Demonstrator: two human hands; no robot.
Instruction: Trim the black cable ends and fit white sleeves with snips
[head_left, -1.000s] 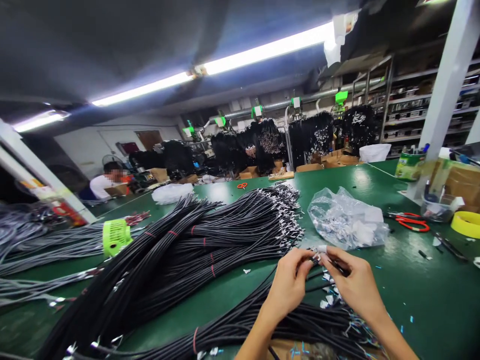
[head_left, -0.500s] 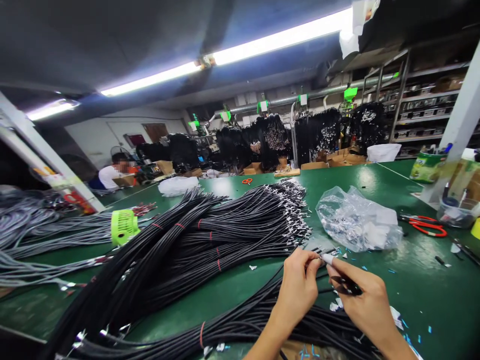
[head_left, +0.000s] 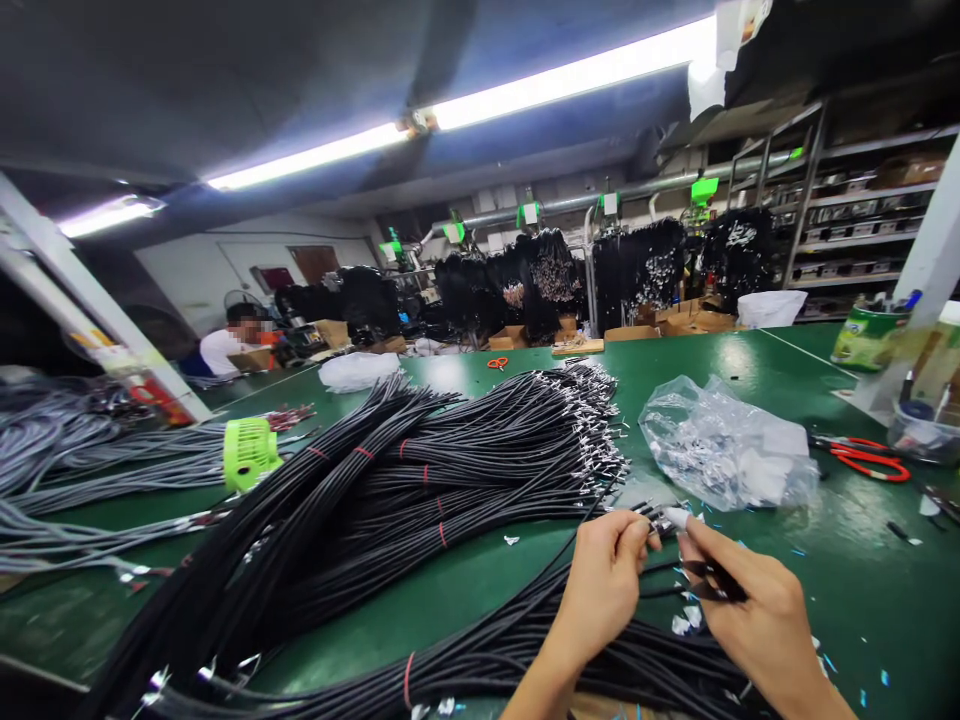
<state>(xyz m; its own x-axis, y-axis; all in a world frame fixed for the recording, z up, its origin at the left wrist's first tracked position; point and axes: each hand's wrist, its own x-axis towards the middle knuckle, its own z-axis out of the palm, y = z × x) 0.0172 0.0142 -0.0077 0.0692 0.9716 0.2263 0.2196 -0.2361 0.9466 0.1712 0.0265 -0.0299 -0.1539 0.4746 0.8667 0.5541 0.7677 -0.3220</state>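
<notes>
My left hand (head_left: 606,575) is closed in a pinch on the end of a black cable, above the nearer bundle of black cables (head_left: 480,640). Close to its fingertips is my right hand (head_left: 757,590), fingers curled, with a white cover (head_left: 677,517) on the index fingertip. A dark object (head_left: 716,580) shows under the right fingers; its kind is unclear. Small pale metallic cable ends show between the two hands. To the left lies a large pile of black cables (head_left: 487,450) tied with red bands, its silvery tips (head_left: 600,440) facing right.
A clear plastic bag of small parts (head_left: 727,450) lies beyond my hands. Red-handled pliers (head_left: 870,458) and a green tin (head_left: 862,335) are at the right. A light green fan-like housing (head_left: 251,453) stands among grey cables (head_left: 150,470). A person (head_left: 232,340) sits at the far left.
The view has shifted slightly, so the scene sits a little further right. My right fingertips have drawn slightly away from my left; the left keeps its pinch.
</notes>
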